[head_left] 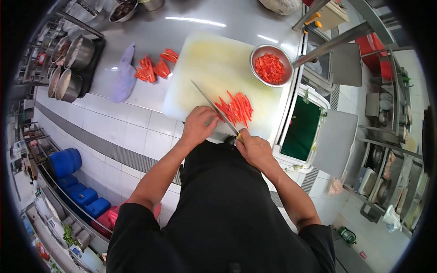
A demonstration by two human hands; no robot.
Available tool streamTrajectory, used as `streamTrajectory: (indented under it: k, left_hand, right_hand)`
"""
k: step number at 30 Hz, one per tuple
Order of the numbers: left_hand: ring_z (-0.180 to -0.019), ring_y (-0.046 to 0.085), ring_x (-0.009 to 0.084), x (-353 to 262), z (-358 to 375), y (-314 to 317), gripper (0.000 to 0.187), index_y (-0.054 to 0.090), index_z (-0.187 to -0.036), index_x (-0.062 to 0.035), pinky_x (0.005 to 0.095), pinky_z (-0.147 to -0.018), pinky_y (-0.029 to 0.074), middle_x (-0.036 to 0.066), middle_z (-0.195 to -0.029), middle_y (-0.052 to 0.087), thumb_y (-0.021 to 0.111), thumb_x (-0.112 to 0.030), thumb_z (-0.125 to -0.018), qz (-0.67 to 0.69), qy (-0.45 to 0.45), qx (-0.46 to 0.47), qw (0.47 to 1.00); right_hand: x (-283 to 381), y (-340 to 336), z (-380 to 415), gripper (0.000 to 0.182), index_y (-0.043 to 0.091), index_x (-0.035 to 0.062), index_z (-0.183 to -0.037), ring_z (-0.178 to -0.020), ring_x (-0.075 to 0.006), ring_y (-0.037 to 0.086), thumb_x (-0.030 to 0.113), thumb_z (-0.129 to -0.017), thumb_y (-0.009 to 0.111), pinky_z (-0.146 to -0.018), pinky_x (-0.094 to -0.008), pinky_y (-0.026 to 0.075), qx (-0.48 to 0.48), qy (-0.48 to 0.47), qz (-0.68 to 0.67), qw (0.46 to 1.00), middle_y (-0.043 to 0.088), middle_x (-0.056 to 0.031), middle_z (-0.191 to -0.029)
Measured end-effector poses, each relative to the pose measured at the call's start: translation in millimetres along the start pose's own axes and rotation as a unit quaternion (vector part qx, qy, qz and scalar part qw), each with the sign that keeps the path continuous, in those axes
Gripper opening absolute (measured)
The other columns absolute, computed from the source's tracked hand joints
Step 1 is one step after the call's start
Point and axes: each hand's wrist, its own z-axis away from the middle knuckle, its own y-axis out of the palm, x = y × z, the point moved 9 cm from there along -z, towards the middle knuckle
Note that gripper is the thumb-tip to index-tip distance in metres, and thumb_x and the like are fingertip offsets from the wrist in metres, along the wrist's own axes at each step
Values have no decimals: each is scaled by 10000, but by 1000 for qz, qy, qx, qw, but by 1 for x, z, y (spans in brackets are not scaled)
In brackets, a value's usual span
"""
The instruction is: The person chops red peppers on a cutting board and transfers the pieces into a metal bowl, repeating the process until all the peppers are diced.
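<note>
Red pepper strips (239, 108) were heaped on the cutting board (205, 63) beside a knife (207, 96) — gripped by the right hand (256, 149). The left hand (200, 123) was curled near the blade; its hold could not be told. Diced pepper was held in a bowl (290, 68).

At the cutting board (195, 68), the knife handle (240, 136) is mostly covered by the right hand (256, 150). Beyond the board, a pale bundle (277, 4) is cropped.

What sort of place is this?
Most likely a commercial kitchen: a large cutting board with sliced red peppers lies on a steel counter, and metal pots stand toward the picture's left.
</note>
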Motion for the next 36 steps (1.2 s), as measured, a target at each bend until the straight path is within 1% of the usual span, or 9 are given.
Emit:
streamTrajectory:
  k: [4,8,12,19,22,27,30,32,36]
  left_hand:
    - [-942,690,377,96,-67,-76,129,751,-956,-57,468,-879,548,152,-971,736,727,-165,-889,-118,-136,-167,969]
    - [-969,716,404,164,-132,-132,327,773,-1023,-84,512,-880,551,192,-1019,766,666,-369,-903,-365,-249,-204,873]
    - [-993,728,416,209,-151,-120,307,782,-1058,-121,527,-885,555,180,-1022,778,670,-348,-885,-395,-264,-143,868]
    - [-960,751,380,156,-144,-144,255,801,-994,-92,442,-852,573,171,-973,787,659,-279,-893,-159,-343,-182,908]
    - [-842,749,309,133,-108,-88,274,790,-960,-50,388,-783,563,161,-885,774,730,-302,-873,-30,-228,-69,971]
    - [-738,717,217,76,-19,5,216,765,-918,-31,348,-731,552,107,-784,754,739,-229,-837,152,-411,36,898]
    - [-824,720,251,53,-9,5,184,772,-960,-42,366,-790,560,102,-874,750,753,-180,-840,70,-406,66,909]
    - [-952,682,291,17,-26,-10,181,782,-1010,-51,392,-867,556,102,-1014,716,761,-126,-847,-1,-156,0,988]
    - [-989,644,289,-3,-21,11,169,772,-999,-31,393,-880,545,95,-1078,673,768,-111,-851,-8,-44,80,996]
  right_hand:
    - [-4,-10,12,308,535,54,-1140,-728,-468,707,334,-1035,612,-677,-588,534,1,40,-21,999,704,-241,-736]
    - [-9,1,29,335,537,67,-1161,-771,-480,703,369,-1035,609,-718,-589,535,59,73,-43,995,709,-239,-765]
    - [-7,17,39,341,543,91,-1171,-809,-476,701,399,-1037,604,-735,-587,532,93,59,-52,993,713,-242,-818]
    - [-27,28,43,383,549,81,-1229,-831,-489,700,404,-1031,611,-747,-589,532,96,104,-60,988,718,-259,-847]
    - [-42,16,46,382,549,67,-1233,-845,-488,705,387,-1032,608,-758,-587,536,66,137,-77,985,720,-271,-858]
    - [-50,4,47,369,543,56,-1243,-839,-510,695,356,-1035,597,-767,-597,524,48,160,-84,982,718,-280,-845]
    - [-48,-1,46,363,538,53,-1242,-836,-521,688,347,-1036,593,-766,-601,519,43,158,-81,983,717,-281,-839]
    - [-47,-1,46,355,535,54,-1236,-830,-520,687,341,-1036,592,-765,-601,519,39,151,-79,985,716,-275,-829]
    - [-45,-1,46,351,532,57,-1238,-807,-514,686,333,-1032,597,-759,-604,519,36,132,-66,988,712,-271,-811]
